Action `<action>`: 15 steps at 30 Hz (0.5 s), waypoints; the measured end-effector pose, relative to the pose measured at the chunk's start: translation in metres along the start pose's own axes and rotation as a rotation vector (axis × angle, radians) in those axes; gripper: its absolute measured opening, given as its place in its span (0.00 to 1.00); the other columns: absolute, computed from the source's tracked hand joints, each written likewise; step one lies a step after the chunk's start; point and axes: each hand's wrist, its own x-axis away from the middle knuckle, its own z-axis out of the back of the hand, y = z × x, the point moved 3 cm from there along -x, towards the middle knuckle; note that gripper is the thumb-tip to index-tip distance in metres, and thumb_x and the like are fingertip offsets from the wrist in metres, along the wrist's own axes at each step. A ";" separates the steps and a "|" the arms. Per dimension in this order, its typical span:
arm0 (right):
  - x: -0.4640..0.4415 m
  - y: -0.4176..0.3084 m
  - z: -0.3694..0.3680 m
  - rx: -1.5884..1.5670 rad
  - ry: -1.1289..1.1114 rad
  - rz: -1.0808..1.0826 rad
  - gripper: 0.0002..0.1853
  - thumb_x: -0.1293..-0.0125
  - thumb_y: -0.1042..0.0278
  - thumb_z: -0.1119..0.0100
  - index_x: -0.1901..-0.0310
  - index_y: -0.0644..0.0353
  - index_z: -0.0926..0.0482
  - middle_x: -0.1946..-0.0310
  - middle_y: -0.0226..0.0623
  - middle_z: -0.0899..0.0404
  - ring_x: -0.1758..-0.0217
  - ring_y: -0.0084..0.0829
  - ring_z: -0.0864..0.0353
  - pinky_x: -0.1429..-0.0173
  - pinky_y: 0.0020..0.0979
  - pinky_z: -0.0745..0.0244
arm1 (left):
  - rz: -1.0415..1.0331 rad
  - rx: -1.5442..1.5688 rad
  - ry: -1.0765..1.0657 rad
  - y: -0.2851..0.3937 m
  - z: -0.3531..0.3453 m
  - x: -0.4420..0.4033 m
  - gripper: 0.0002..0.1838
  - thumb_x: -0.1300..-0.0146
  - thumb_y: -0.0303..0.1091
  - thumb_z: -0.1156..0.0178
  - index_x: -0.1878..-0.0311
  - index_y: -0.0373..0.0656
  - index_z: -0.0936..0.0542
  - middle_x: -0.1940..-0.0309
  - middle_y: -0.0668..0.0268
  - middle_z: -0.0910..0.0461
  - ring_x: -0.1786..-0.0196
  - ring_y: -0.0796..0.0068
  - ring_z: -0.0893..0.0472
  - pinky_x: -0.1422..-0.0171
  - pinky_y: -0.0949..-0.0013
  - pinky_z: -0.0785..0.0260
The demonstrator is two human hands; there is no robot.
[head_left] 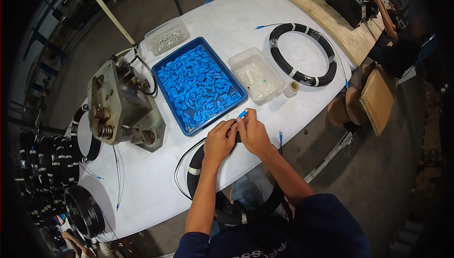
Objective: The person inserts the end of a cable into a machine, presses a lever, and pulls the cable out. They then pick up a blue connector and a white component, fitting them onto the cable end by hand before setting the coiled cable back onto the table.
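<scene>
My right hand (254,134) is closed, pinching a small blue fiber connector (243,113) at its fingertips. Right beside it, my left hand (220,140) is closed on the black cable just behind the connector; the fingers hide most of that stretch. Below both hands, a large coil of black cable (193,177) wrapped with white tape hangs over the table's near edge, partly behind my forearms. Another blue connector (281,136) on a cable end shows to the right of my right wrist. Just beyond my hands lies a blue tray (183,129) full of loose blue connector housings.
A heavy metal press (106,102) stands left on the white table (156,182). Two clear plastic boxes (236,61) (150,35) hold small parts. Another cable coil (333,64) lies at right, near a tape roll (292,89). More coils (85,210) are stacked left. Another person (399,49) works at back right.
</scene>
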 end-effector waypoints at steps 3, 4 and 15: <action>-0.012 0.013 0.016 -0.011 0.007 -0.006 0.17 0.26 0.64 0.46 0.47 0.65 0.38 0.75 0.52 0.21 0.71 0.62 0.20 0.69 0.56 0.27 | -0.053 -0.021 0.030 0.009 -0.017 -0.016 0.11 0.33 0.34 0.38 0.51 0.41 0.15 0.68 0.58 0.18 0.73 0.58 0.19 0.68 0.62 0.28; -0.015 0.016 0.021 -0.006 0.014 -0.011 0.17 0.26 0.64 0.46 0.47 0.65 0.38 0.74 0.51 0.20 0.71 0.60 0.20 0.68 0.54 0.27 | -0.032 -0.022 0.004 0.010 -0.022 -0.021 0.13 0.34 0.34 0.37 0.49 0.42 0.16 0.67 0.58 0.18 0.72 0.59 0.19 0.67 0.62 0.27; -0.025 0.003 0.050 -0.134 0.159 0.123 0.14 0.27 0.71 0.47 0.44 0.66 0.33 0.66 0.47 0.17 0.67 0.45 0.13 0.64 0.40 0.21 | -0.202 0.141 -0.084 0.031 -0.028 -0.065 0.19 0.41 0.20 0.34 0.45 0.40 0.15 0.69 0.62 0.20 0.68 0.73 0.22 0.62 0.72 0.29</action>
